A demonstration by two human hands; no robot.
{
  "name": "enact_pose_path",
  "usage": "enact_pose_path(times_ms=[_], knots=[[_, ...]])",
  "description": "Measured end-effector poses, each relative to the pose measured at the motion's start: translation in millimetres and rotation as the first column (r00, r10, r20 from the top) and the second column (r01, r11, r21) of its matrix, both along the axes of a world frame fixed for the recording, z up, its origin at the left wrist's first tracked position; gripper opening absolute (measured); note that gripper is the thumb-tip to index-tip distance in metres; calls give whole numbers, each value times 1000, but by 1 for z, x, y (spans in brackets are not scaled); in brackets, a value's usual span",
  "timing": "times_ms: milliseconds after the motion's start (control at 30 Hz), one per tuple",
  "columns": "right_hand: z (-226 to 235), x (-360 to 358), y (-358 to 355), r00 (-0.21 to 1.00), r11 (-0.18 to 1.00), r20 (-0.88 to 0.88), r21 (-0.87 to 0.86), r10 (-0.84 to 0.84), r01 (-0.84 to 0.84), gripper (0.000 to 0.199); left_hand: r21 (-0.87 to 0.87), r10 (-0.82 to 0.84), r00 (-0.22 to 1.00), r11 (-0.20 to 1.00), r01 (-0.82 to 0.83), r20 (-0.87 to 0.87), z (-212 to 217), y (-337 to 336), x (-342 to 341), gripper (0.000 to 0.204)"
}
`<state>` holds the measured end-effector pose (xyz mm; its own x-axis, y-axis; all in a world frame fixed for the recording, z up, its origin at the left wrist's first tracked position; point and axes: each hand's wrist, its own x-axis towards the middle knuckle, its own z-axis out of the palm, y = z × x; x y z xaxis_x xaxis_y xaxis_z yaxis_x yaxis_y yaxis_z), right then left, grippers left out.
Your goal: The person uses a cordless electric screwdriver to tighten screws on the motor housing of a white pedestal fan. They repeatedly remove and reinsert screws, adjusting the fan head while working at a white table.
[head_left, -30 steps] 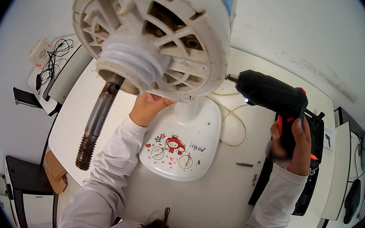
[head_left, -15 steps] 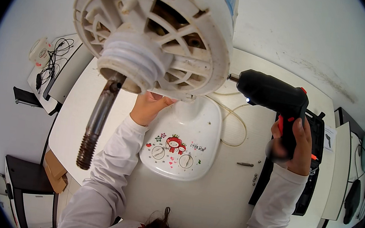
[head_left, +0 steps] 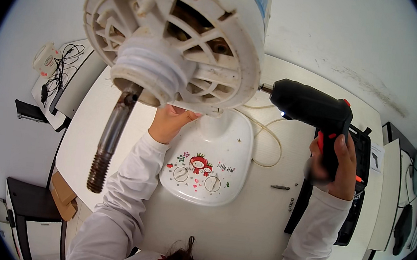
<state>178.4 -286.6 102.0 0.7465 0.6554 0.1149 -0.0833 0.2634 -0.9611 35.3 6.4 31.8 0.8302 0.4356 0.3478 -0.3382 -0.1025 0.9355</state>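
Note:
An electric fan's motor housing [head_left: 209, 74], dirty white with a slotted round front, looms large and near, its bare metal shaft [head_left: 111, 135] ending in a worn thread. Below it stands the white fan base [head_left: 205, 165] with two knobs and cartoon prints. My left hand [head_left: 168, 123] is closed on the fan beneath the housing; its fingertips are partly hidden. In my right hand [head_left: 336, 169] is a black cordless screwdriver [head_left: 308, 104] with red trigger and lit lamp. Its bit points left at the housing's right rim; whether it touches a screw cannot be seen.
On the white table [head_left: 238, 229] lie a loose bit [head_left: 279, 187] and several small screws [head_left: 291, 204]. A black tool case [head_left: 348, 231] lies open under my right forearm. A pale cord [head_left: 271, 159] loops behind the base. Side desks stand left and right.
The housing's right edge has shifted very slightly to the left. Both hands and the screwdriver stay in nearly the same place.

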Motion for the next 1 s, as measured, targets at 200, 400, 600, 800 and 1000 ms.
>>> enact_pose_path(times_ms=[200, 400, 600, 800, 1000], knots=[[0, 0, 0, 1000, 1000, 2, 1, -4, 4, 46, -10, -12, 999, 1000, 13, 47, 3, -4, 2, 24], [0, -1, 0, 1000, 1000, 1, -2, -8, 8, 46, 33, 29, 999, 999, -29, -13, -1, 0, -1, 25], [0, 1, 0, 1000, 1000, 4, -3, 9, -9, 46, 15, 6, 1000, 1000, -6, -30, 1, 0, -1, 29], [-2, 0, 1, 999, 999, 27, -25, -30, 31, 50, -64, 72, 997, 996, -69, 31, 1, -5, 1, 39], [-1, -3, 2, 998, 998, 29, -28, -58, 59, 52, 70, 144, 987, 988, -139, -77, -10, 8, 2, 55]])
